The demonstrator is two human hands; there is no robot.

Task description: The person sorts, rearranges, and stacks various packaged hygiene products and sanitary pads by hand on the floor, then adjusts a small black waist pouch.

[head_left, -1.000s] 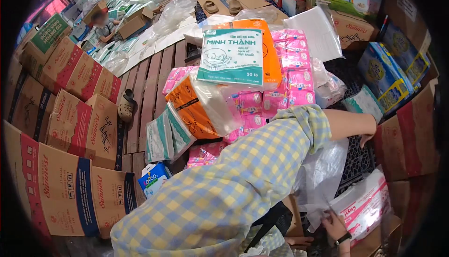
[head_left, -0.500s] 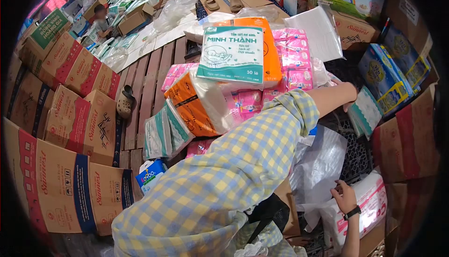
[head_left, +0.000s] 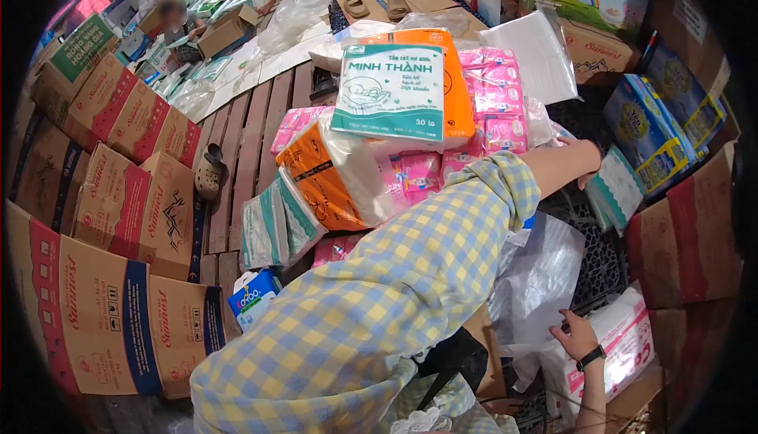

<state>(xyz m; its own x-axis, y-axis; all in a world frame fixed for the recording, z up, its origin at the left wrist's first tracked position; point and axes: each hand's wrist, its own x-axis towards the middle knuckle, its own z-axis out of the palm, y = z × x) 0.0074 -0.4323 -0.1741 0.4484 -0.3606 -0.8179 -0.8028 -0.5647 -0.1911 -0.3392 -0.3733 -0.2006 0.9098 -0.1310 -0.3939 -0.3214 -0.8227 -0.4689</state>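
Observation:
My left hand (head_left: 586, 164), at the end of the checkered sleeve, is bent down by the upper left edge of some teal-and-white packs (head_left: 617, 188). Most of its fingers are hidden, so its grip is unclear. My right hand (head_left: 574, 335), with a dark watch at the wrist, is open with fingers apart over a white-and-pink plastic pack (head_left: 608, 347). Clear plastic film (head_left: 545, 268) lies between my arms. Beyond the left sleeve, a teal MINH THÀNH pack (head_left: 389, 95) rests on an orange pack (head_left: 458, 91) and pink packs (head_left: 496, 91).
Cardboard boxes (head_left: 103, 316) line the left side. Blue-and-yellow packs (head_left: 651, 134) and more boxes (head_left: 683, 237) stand at the right. A lone clog (head_left: 209, 173) is on the wooden slats (head_left: 253, 150). Another person (head_left: 170, 24) is at the far left back.
My left hand has moved up and left, and the teal-and-white packs now stand steeper beside it. My right hand has risen off the film and pack edge, its fingers spread.

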